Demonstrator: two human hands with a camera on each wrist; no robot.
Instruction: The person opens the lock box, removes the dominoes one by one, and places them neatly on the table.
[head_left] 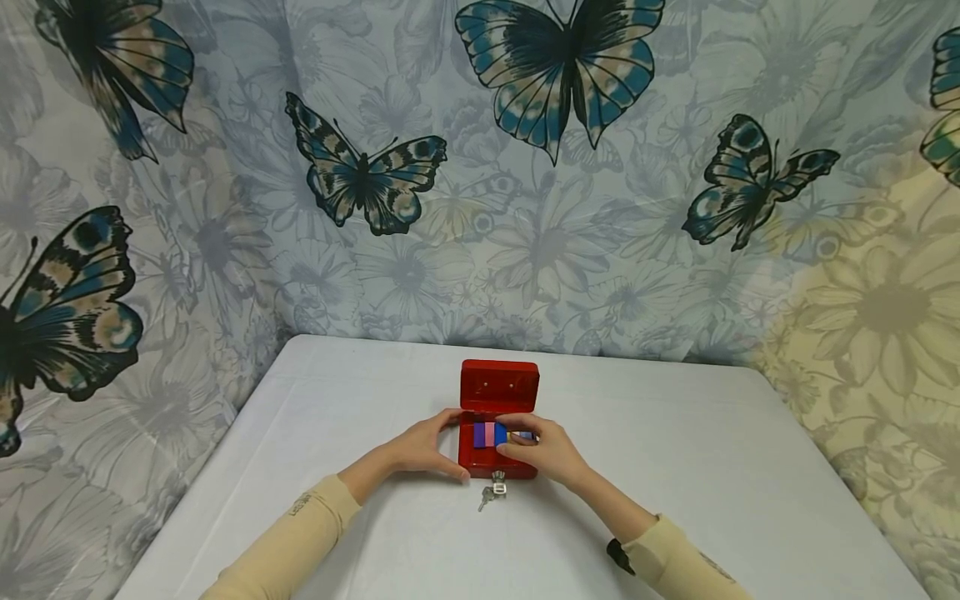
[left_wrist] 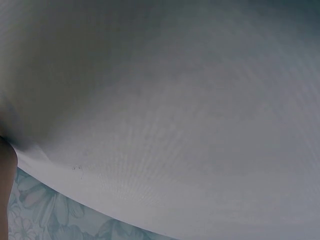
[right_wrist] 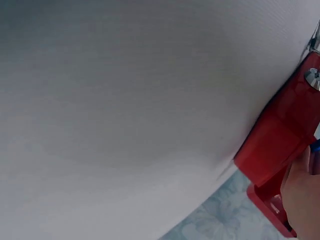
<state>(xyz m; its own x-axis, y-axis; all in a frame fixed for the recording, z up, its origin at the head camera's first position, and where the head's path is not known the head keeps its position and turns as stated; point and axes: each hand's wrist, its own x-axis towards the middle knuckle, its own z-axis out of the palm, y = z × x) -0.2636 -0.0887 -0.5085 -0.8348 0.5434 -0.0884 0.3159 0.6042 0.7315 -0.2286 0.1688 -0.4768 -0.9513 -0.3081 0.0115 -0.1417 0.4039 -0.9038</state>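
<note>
"Where was there room?"
"On the white tabletop (head_left: 675, 442), outside both forearms (head_left: 288, 533)."
"What blocked the red cash box (head_left: 470, 467)?"
"Raised lid (head_left: 499, 385) behind, left hand (head_left: 422, 448) beside, right hand (head_left: 552, 452) over the opening; keys (head_left: 487, 497) lay in front."

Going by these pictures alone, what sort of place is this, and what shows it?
Probably an indoor tabletop workspace, though any room beyond is out of view. A white table stands before a butterfly-patterned backdrop, with an open red box on it.

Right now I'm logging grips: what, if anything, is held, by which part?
Left hand: the red box, by its left side. Right hand: apparently the blue block, by its near and far ends.
</note>
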